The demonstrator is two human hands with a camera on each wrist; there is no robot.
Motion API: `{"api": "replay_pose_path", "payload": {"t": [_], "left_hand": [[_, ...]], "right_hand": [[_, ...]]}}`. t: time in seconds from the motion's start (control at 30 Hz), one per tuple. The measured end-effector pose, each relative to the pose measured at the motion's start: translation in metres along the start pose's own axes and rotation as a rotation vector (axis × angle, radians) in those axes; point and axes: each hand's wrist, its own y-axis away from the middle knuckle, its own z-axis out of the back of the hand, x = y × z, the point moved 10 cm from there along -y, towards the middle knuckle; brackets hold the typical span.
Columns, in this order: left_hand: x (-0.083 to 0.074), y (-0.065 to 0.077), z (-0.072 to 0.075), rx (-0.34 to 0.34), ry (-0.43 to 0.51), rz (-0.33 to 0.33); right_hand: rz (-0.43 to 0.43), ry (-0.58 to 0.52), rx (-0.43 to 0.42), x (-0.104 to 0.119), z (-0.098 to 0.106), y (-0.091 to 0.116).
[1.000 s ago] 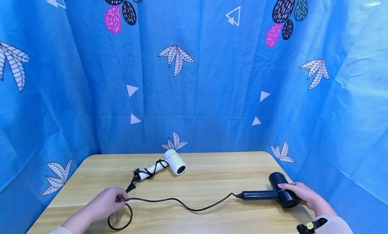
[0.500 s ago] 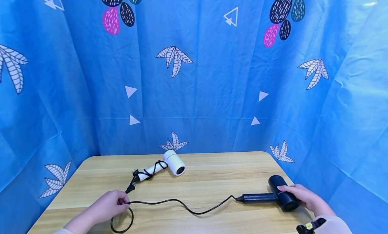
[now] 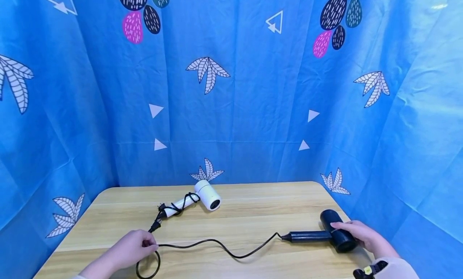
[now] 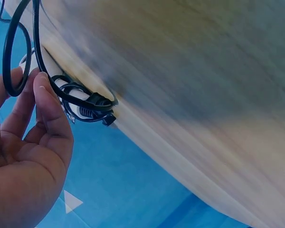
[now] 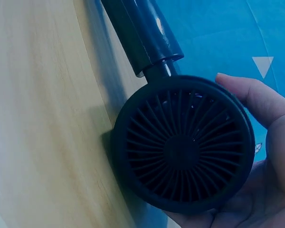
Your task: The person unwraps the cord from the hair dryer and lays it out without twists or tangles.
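On the right of the table lies a black hair dryer [image 3: 330,224], its handle pointing left. My right hand [image 3: 361,232] grips the dryer's barrel, thumb on top; the right wrist view shows the round slatted grille [image 5: 183,152] beside the palm. From the handle a black cord [image 3: 209,240] runs wavily left to my left hand [image 3: 132,247]. Thumb and fingertips of that hand pinch the cord, and a loop [image 4: 7,57] of it hangs at the fingers. The cord's black plug [image 3: 155,225] rests just beyond the left hand.
A white hair dryer [image 3: 207,195] lies at the back left, its own black cord wound round the handle, close to the black plug. The wooden table [image 3: 267,202] has blue patterned curtains [image 3: 253,110] behind and on both sides.
My left hand has shifted a little to the right and nearer to me along the cord, and the loop has moved with it. The right hand and black dryer are nearly still.
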Motion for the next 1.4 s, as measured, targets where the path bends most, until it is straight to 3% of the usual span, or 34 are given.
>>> {"api": "replay_pose_path", "payload": {"t": [0.23, 0.77, 1.07, 1.2, 1.4], "left_hand": [[-0.001, 0.000, -0.001, -0.005, -0.008, 0.002], [-0.002, -0.002, 0.005, -0.060, -0.091, -0.016], [-0.008, 0.000, 0.006, -0.107, -0.179, -0.119], [-0.010, -0.001, 0.005, -0.104, -0.192, -0.149], [-0.012, -0.004, 0.000, -0.098, -0.221, -0.163]], "right_hand": [[-0.016, 0.045, -0.043, 0.002, 0.003, 0.001], [-0.008, 0.094, -0.053, 0.009, 0.004, 0.001], [0.040, 0.152, -0.081, 0.017, 0.003, 0.002], [0.085, 0.211, -0.101, 0.025, 0.003, 0.005], [0.166, 0.393, -0.150, 0.041, 0.006, 0.008]]}}
